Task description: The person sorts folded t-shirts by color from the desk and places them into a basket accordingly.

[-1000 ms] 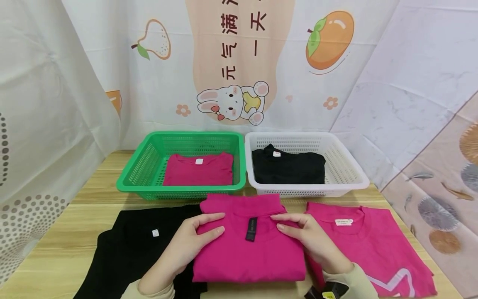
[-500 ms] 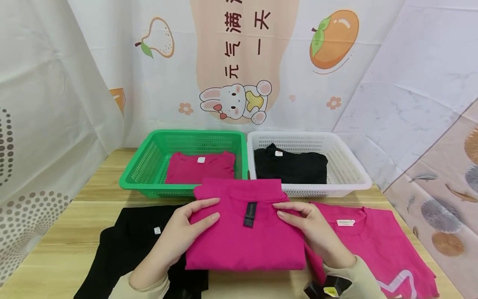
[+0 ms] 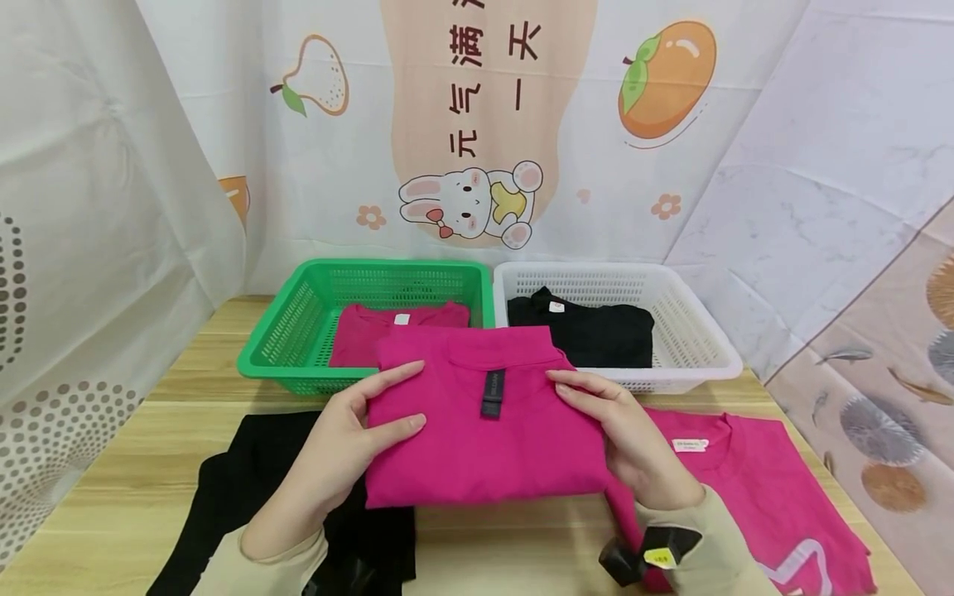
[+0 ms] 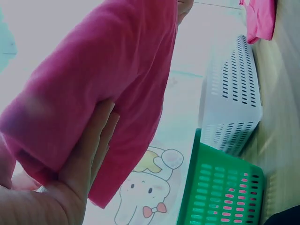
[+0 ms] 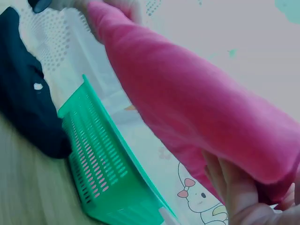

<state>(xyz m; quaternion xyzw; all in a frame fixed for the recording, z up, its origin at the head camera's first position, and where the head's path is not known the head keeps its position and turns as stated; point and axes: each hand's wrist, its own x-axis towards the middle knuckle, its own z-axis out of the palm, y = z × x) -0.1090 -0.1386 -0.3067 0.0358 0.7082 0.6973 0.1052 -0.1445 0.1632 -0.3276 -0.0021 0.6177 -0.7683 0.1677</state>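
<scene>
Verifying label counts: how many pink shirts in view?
3: held shirt between left hand and right hand, basket shirt inside the green basket, table shirt at right. More could be hidden underneath.

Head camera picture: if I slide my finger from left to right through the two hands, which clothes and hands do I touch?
Black shirt → left hand → folded pink shirt with a dark label → right hand → pink shirt with a white label.
</scene>
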